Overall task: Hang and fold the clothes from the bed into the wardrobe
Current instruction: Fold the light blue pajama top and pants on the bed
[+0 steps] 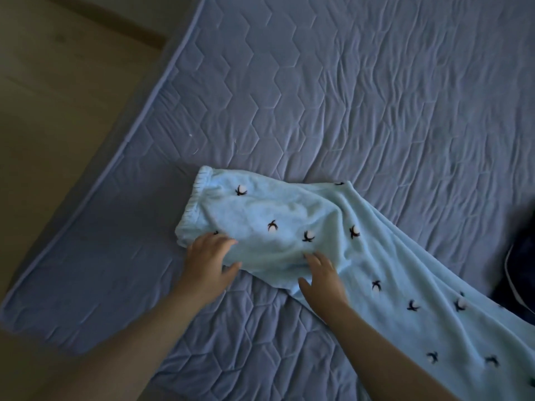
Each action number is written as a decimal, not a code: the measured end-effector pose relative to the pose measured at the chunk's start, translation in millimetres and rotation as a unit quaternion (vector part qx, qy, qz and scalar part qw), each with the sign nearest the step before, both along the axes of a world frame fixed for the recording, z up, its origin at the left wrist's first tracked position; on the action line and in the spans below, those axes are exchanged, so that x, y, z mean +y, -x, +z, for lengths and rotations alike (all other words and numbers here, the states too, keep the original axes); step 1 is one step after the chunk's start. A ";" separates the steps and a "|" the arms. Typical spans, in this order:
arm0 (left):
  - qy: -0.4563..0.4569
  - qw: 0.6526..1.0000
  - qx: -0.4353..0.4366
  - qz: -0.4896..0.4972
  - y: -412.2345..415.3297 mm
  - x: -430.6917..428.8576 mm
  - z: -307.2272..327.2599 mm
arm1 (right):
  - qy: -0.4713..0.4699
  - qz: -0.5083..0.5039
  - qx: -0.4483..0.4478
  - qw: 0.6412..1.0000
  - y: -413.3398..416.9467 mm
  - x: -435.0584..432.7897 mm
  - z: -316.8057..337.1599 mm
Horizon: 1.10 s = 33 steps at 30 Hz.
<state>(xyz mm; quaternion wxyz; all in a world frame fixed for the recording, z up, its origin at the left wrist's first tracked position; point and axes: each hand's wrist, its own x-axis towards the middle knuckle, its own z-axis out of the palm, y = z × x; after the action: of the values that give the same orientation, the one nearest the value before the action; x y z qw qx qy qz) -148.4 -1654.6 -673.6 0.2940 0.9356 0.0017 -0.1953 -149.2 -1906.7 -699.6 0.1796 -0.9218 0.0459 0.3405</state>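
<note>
Pale-blue garment, lower end off-frame

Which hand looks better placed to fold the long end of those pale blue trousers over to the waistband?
Probably the right. The right hand rests on the trousers where the legs trail off to that side; the left hand lies at the waistband end, likely best pinning it.

The far half and right stretch of the quilted bed cover lie bare, and a hand could pass there freely. The pale blue fleece garment fills the near middle and runs off toward the near right corner. A dark item blocks the right edge, just beside the garment. Bare cover also shows left of the garment, then floor.
</note>
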 end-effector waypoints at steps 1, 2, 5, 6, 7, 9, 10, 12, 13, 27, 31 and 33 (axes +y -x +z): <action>0.008 1.000 0.010 0.000 1.0 -4.4 -1.5 | -0.010 -0.011 -0.008 1.000 2.1 0.2 1.2; 0.020 1.000 0.020 0.002 1.3 -8.2 -2.4 | -0.016 -0.019 -0.015 1.000 3.7 -0.4 2.3; 0.059 0.998 0.033 0.000 1.7 -23.5 0.2 | -0.015 -0.039 -0.028 0.999 8.7 -13.2 11.5; 0.068 0.997 0.035 -0.001 1.9 -30.3 2.6 | -0.013 -0.050 -0.029 0.998 11.1 -21.4 15.4; 0.076 0.997 0.034 -0.005 1.2 -38.7 6.9 | -0.011 -0.064 -0.032 0.997 14.2 -32.0 20.4; 0.085 0.996 0.033 -0.017 0.5 -54.0 14.7 | -0.003 -0.095 -0.031 0.995 24.2 -52.7 29.4; 0.090 0.995 0.033 -0.025 -0.4 -65.7 19.5 | 0.000 -0.114 -0.032 0.993 31.1 -66.6 34.8; 0.099 0.994 0.041 -0.038 -1.0 -87.8 26.9 | 0.004 -0.146 -0.031 0.989 44.0 -91.7 42.6; 0.102 0.993 0.044 -0.045 -0.6 -100.7 30.1 | 0.007 -0.157 -0.030 0.987 49.7 -105.0 46.1; 0.104 0.979 0.062 -0.164 68.3 -365.8 39.3 | 0.028 -0.289 -0.042 0.956 188.9 -352.5 79.8; 0.110 0.969 0.073 -0.208 89.2 -448.4 37.6 | 0.046 -0.348 -0.067 0.934 225.4 -427.6 80.4; 0.105 0.968 0.077 -0.214 96.8 -474.8 37.6 | 0.049 -0.370 -0.077 0.924 236.4 -451.5 78.9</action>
<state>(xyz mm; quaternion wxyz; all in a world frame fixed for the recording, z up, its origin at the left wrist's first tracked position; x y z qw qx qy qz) -245.1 -2129.5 -636.1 0.3411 0.8603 -0.1963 -0.3242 -385.5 -2358.3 -620.7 0.2506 -0.8702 0.3865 0.1750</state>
